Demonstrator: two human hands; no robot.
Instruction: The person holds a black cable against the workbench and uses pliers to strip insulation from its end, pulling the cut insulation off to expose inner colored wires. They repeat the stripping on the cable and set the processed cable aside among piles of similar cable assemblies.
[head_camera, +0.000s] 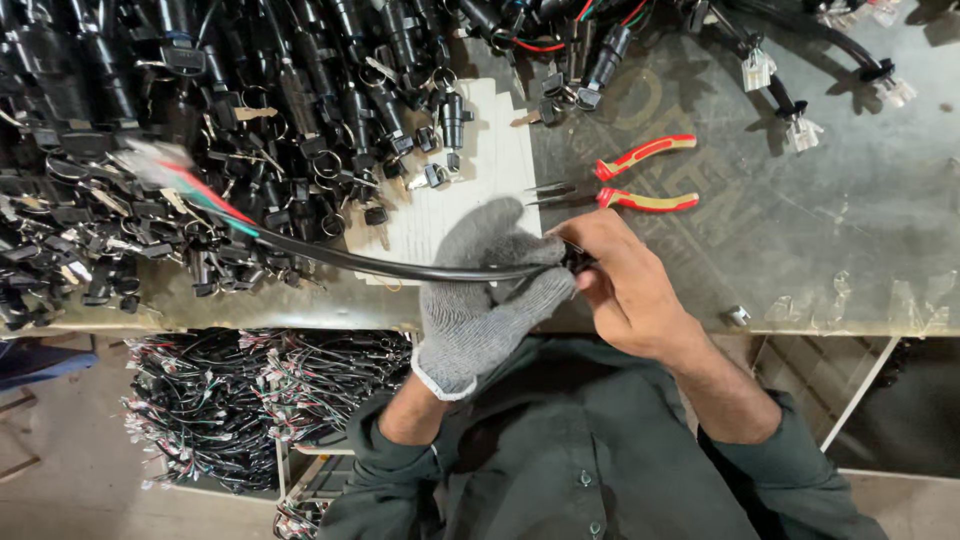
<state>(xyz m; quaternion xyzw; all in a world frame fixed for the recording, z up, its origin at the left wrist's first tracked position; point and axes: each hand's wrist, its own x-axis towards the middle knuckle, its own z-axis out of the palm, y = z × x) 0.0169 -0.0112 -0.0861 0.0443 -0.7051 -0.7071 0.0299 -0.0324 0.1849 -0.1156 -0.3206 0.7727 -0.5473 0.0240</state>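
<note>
Both forearms rise from the bottom of the frame to meet at centre, where the gloved left hand (485, 300) clenches a black cable (380, 265) trailing to the upper left, and the bare right hand (625, 285) pinches its end.

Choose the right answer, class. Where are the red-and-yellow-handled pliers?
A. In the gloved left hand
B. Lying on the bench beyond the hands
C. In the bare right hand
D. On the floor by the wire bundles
B: the pliers lie untouched on the bench, while the left hand and right hand grip a black cable.
</note>
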